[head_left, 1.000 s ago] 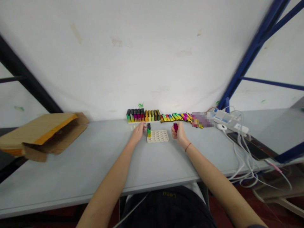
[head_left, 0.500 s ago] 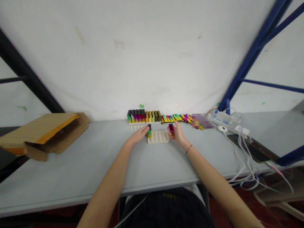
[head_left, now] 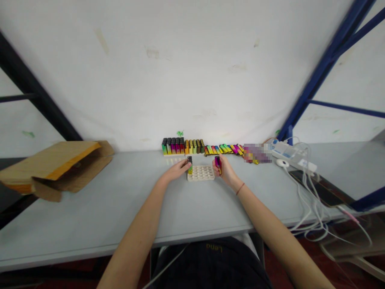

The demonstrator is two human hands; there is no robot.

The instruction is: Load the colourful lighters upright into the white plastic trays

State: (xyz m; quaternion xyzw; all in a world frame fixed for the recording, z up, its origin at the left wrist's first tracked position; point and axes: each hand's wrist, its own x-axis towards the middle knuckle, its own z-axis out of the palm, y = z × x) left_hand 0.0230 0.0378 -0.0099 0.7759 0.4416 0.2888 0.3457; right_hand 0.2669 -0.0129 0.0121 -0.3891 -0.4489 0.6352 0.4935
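A white tray (head_left: 201, 178) with rows of round holes lies on the table in front of me. Upright at its far left corner stands a green-yellow lighter (head_left: 190, 167) with a black top. The fingers of my left hand (head_left: 176, 171) are closed on this lighter near its top. Just off the tray's right side, my right hand (head_left: 226, 173) grips a purple-red lighter (head_left: 218, 165), held roughly upright, its lower part partly covered by the fingers.
Against the wall stand black-topped lighters (head_left: 173, 146) and yellow ones (head_left: 194, 147) in trays. A row of loose colourful lighters (head_left: 222, 149) lies beside them. An opened cardboard box (head_left: 51, 164) sits left; a power strip (head_left: 291, 154), white cables and a dark phone (head_left: 320, 188) are right.
My left fingers have closed around the top of the green-yellow lighter. My right hand stays in nearly the same place with its lighter.
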